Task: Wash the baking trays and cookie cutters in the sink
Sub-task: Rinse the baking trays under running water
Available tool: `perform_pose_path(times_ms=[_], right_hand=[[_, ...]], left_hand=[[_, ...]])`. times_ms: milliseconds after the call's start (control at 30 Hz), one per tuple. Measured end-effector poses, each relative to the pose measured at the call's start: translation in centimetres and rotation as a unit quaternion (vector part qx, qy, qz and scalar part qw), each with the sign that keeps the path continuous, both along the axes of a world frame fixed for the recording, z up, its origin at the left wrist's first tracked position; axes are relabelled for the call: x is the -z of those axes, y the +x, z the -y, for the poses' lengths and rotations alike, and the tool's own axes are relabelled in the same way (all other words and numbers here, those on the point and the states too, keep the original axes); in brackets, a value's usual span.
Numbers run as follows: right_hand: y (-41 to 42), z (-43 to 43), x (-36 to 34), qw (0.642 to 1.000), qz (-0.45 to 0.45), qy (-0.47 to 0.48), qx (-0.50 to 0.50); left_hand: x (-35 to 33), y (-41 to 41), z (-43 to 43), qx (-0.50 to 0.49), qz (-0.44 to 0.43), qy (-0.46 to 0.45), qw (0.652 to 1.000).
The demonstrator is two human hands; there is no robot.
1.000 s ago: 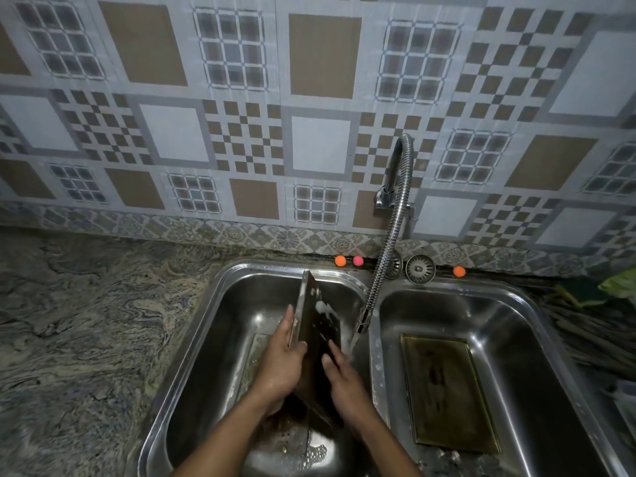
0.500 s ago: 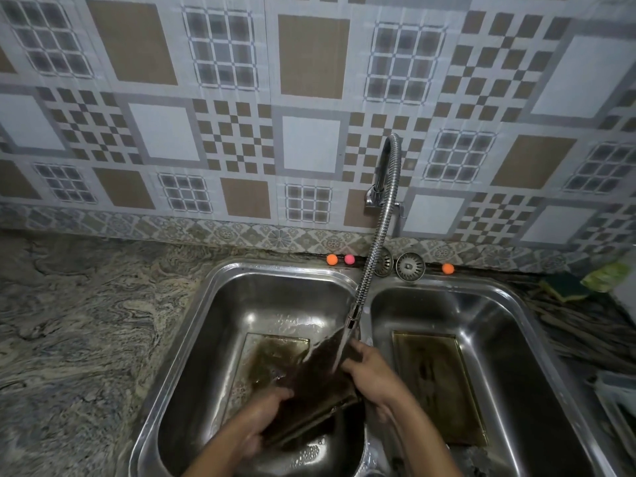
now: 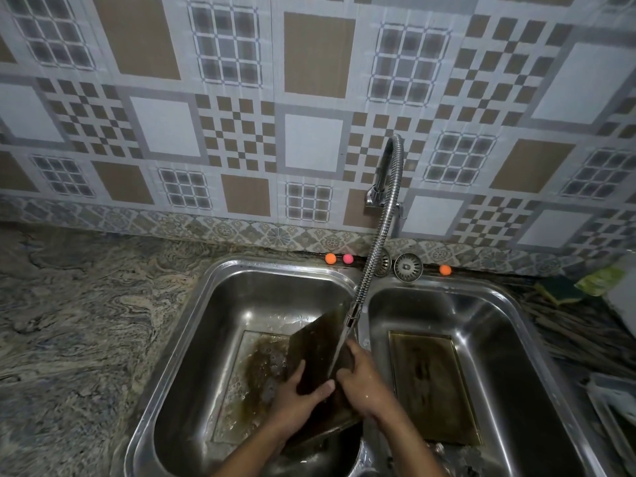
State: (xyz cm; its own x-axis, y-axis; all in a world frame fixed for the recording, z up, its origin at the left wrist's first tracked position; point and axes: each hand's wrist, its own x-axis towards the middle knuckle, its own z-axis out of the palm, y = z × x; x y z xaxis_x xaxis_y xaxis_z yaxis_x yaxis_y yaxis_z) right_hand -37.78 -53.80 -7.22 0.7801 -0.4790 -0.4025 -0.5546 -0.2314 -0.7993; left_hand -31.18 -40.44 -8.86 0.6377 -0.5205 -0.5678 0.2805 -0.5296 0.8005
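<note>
Dark metal, wet and likely slick: that's the tray [image 3: 318, 352] you've got tilted over the left basin [image 3: 213, 304], far edge up under the tap [image 3: 373, 249], water running down its face. It looks stiff and light, so take it by the rims, not the flat. Your left hand [image 3: 297, 395] curls round the near-left edge, thumb on top. Your right hand [image 3: 364, 380] grips the right side, fingers curled over the face. A second tray [image 3: 430, 383] lies flat in the right basin [image 3: 516, 325].
</note>
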Motion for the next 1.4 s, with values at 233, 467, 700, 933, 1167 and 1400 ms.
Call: perform_pose_path(times_ms=[233,467,700,933,1167,1400], right_hand=[[-0.1,-1.6,1.2,0.991,0.066,-0.114,0.018],[-0.2,-0.7,4.0,0.994,-0.046,0.065,0.073],[1.5,-2.0,3.8,0.966,-0.141,-0.126,-0.178],[6.8,-1.2,3.8,0.968,-0.198,-0.145,-0.059],[8.8,-1.3,3.8,0.971,-0.070,-0.157,-0.166],[5.6,-1.5,2.1,0.938,-0.013,-0.204,-0.279]], left_hand=[[1.8,1.9,-0.8,-0.053,0.017,-0.052,0.997],[0.5,5.4,-3.3,-0.093,-0.137,-0.084,0.983],[1.5,5.2,-5.3,-0.111,-0.179,-0.081,0.974],[0.3,4.6,-5.1,-0.071,-0.152,-0.114,0.979],[-0.3,5.7,-5.2,-0.072,-0.137,-0.122,0.980],[-0.4,5.8,-2.2,-0.133,-0.085,-0.143,0.977]])
